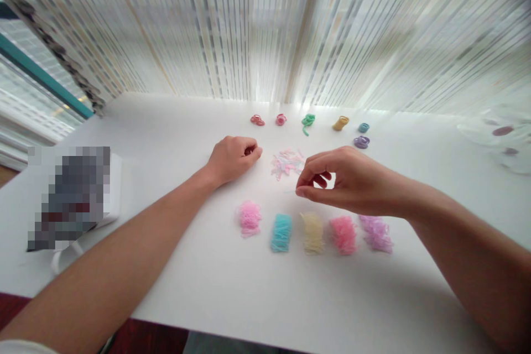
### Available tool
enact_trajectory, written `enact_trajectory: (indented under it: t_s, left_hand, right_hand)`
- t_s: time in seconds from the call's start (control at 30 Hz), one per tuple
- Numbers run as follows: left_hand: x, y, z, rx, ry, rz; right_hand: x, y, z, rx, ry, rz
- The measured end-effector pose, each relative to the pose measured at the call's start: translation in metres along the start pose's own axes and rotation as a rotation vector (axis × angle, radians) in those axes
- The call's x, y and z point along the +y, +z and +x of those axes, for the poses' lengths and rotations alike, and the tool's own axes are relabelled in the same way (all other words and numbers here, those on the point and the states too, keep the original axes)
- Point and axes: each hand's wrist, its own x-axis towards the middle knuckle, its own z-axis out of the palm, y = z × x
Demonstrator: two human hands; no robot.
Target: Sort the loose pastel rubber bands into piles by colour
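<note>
My right hand [346, 180] pinches a thin pale blue strand [289, 192] between thumb and forefinger, over the white table. My left hand [234, 159] rests on the table in a loose fist, with nothing showing in it. Between the hands lies a loose mixed pile of pink, white and pale blue strands [286, 164]. Nearer to me several bundles of thin strands form a row: pink [249, 218], light blue [281, 233], pale yellow [312, 233], coral pink [344, 235] and purple [376, 233]. My right hand is just above the purple end of this row.
Small coils stand along the back: red [257, 120], pink [281, 119], green [308, 121], mustard [341, 123], blue [364, 128] and purple [362, 142]. A striped curtain [274, 27] hangs behind the table [232, 287]. A blurred-out object [74, 199] stands at left, a clear patterned item [510, 141] at right.
</note>
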Motion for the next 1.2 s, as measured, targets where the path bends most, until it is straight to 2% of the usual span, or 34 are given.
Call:
enact_trajectory:
  t_s: [0.13,0.23,0.4,0.57,0.7,0.87,1.2]
  left_hand:
    - [0.001,0.000,0.000,0.003,0.001,-0.007]
    - [0.001,0.001,0.000,0.005,-0.006,-0.008]
    - [0.000,0.003,-0.002,-0.004,0.006,-0.007]
    - [-0.001,0.003,-0.002,0.001,-0.011,-0.004]
    - [0.000,0.002,-0.002,-0.001,-0.014,-0.010]
    - [0.001,0.002,-0.002,0.003,-0.013,-0.002]
    - [0.002,0.001,-0.001,0.003,-0.006,-0.017]
  right_hand:
    - [-0.011,-0.001,-0.005,-0.105,-0.023,0.018]
    - [-0.013,0.000,-0.007,-0.109,-0.055,0.018]
    - [-0.011,0.009,-0.007,-0.031,-0.089,0.004]
    - [-0.018,0.017,-0.005,-0.103,-0.139,-0.031]
    - [-0.019,0.011,-0.006,-0.033,-0.109,-0.058]
    - [-0.017,0.005,-0.008,-0.063,-0.087,-0.082]
    - [-0.022,0.005,-0.007,-0.141,-0.026,-0.099]
